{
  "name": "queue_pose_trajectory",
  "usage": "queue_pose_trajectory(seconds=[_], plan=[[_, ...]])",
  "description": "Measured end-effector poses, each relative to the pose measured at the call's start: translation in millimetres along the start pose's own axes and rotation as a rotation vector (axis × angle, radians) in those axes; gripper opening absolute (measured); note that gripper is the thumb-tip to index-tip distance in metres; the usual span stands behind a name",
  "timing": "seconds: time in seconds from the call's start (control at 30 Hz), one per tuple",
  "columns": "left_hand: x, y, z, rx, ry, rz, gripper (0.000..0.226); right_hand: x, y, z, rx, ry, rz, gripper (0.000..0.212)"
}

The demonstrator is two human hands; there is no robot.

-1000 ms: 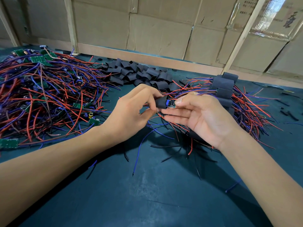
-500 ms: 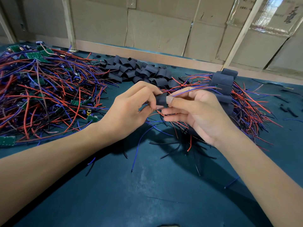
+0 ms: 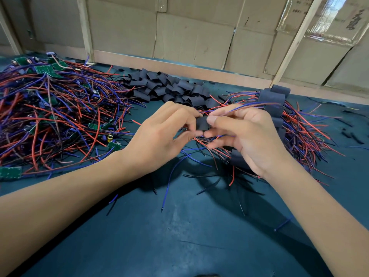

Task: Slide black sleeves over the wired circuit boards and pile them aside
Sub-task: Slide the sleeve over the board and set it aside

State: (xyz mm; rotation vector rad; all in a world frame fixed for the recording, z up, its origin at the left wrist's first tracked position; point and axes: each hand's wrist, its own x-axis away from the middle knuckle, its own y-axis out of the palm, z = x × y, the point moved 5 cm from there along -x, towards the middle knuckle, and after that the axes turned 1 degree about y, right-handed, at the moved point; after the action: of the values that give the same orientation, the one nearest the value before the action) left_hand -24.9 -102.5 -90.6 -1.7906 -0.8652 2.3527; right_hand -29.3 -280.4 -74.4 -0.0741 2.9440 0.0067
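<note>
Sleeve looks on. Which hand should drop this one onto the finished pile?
Right, probably. The right hand pinches the black sleeve and sits right beside the sleeved pile. The left hand also pinches it, but lies nearer the unsleeved boards.

Matt black soft tube sleeve (image 3: 202, 123), dull, cloth-like look. Same matt finish across heap of flattened black sleeves (image 3: 167, 87). Glossy plastic-coated red, blue and black wires (image 3: 60, 108); green boards (image 3: 10, 172) smooth, slight sheen. Dark teal mat-covered tabletop (image 3: 179, 236), smooth, faint scuffs. Behind: brown corrugated cardboard sheets (image 3: 191, 39), matt, creased; shiny clear tape (image 3: 329, 19); bare pale wood battens (image 3: 295, 41).
</note>
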Motion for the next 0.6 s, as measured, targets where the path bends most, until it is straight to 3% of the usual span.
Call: queue_pose_trajectory(seconds=[0.2,0.33,0.43,0.53,0.6], plan=[[1.2,0.9,-2.5,0.007,-0.057,-0.004,0.026,1.8,-7.6,-14.1,-0.085,-0.103,0.100,0.007],[0.9,0.2,-5.3,-0.035,-0.064,0.016,0.022,5.2,-22.2,-29.1,-0.058,-0.307,0.415,0.064],[1.7,-0.8,-8.8,-0.087,-0.104,0.043,0.021,16.2,-43.9,-40.8,0.348,-0.516,0.732,0.098],[1.4,-2.0,-9.4,-0.125,-0.115,0.060,0.022,33.9,-48.0,-57.0,0.837,-0.817,0.879,0.082],[0.7,-2.1,-7.4,-0.125,-0.087,0.061,0.020,37.6,-35.3,-60.9,1.028,-1.086,0.670,0.051]])
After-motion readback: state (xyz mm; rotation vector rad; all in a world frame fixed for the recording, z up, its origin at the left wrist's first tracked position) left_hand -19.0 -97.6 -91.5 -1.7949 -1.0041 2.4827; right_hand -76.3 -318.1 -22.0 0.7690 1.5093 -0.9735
